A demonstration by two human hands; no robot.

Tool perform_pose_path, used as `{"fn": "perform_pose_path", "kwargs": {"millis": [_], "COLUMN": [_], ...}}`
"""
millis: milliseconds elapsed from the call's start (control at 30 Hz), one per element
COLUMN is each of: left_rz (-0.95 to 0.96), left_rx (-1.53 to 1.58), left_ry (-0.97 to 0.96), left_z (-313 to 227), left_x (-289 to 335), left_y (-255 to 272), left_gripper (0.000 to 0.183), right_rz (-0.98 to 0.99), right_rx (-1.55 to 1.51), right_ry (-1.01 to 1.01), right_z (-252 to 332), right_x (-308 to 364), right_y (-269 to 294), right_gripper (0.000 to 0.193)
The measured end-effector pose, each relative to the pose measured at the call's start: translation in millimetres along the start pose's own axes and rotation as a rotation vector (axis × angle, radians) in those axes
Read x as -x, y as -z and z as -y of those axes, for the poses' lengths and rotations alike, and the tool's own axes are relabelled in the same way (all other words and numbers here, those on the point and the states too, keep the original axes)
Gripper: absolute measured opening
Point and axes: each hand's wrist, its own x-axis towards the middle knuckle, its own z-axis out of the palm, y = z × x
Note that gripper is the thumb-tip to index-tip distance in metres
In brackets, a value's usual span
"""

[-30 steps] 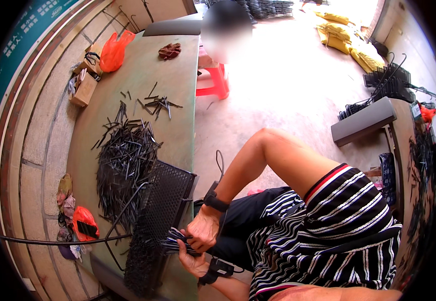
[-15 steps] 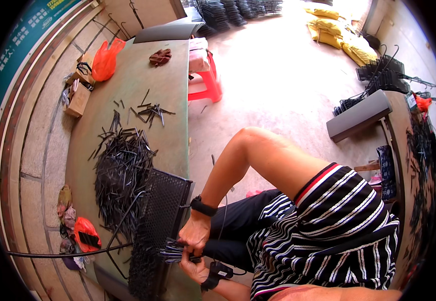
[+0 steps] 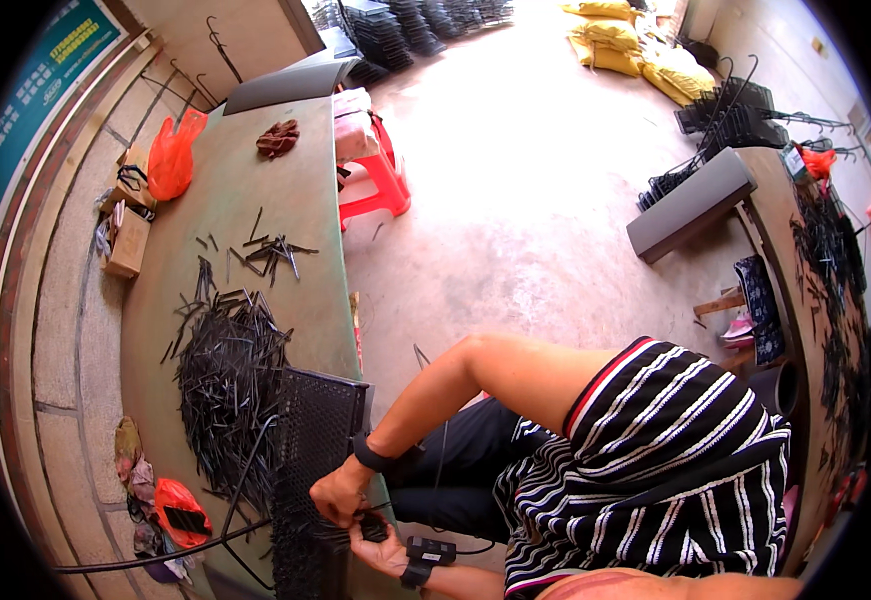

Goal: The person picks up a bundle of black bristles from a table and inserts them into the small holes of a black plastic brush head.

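A black perforated tray (image 3: 320,415) lies at the near edge of the green table, its lower part covered by densely packed black strips (image 3: 300,545). My right hand (image 3: 337,495) is closed in a pinch over that packed part; what its fingertips hold is too small to make out. Just below it, my left hand (image 3: 380,548) is closed around a bundle of thin black strips (image 3: 375,524), close to my right fingertips. Beyond the tray is a big loose heap of black strips (image 3: 230,390), with a smaller scatter (image 3: 273,258) farther up the table.
A bent black rod (image 3: 230,538) crosses the tabletop's lower part. On the table (image 3: 285,185) are a brown cloth (image 3: 277,139) and red bags (image 3: 175,155). A red stool (image 3: 380,185) stands beside it. Behind are yellow sacks (image 3: 605,40) and a grey panel (image 3: 690,205).
Both hands have moved leftward, the right one from the bundle to over the packed strips. The bundle has turned within my left hand. The whole view has shifted a little.
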Motion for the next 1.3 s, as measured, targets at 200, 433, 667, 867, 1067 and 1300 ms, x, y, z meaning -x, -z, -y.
{"fn": "perform_pose_path", "kwargs": {"millis": [200,433,667,867,1067,1300], "left_rz": [-0.039,0.068,0.267,0.068,0.016,0.029], "left_rx": [0.037,0.018,-0.004,0.078,0.040,0.023], "left_ry": [0.045,0.047,0.169,0.033,0.029,0.043], "left_z": [-2,-4,-7,3,9,17], "left_x": [-7,-6,-26,-18,-17,-15], "left_y": [13,3,29,16,12,1], "left_gripper": [0.021,0.021,0.016,0.012,0.014,0.017], "right_rz": [-0.232,-0.328,-0.394,-0.338,-0.457,-0.293], "right_rx": [-0.270,-0.179,0.498,0.978,0.908,0.111], "right_ry": [-0.222,-0.279,-0.220,0.137,0.192,-0.206], "right_z": [-5,-10,-10,-7,-4,-21], "right_x": [-10,-16,-17,-4,-5,-9], "right_y": [7,9,3,1,-1,6], "right_gripper": [0.011,0.010,0.011,0.015,0.010,0.020]}}
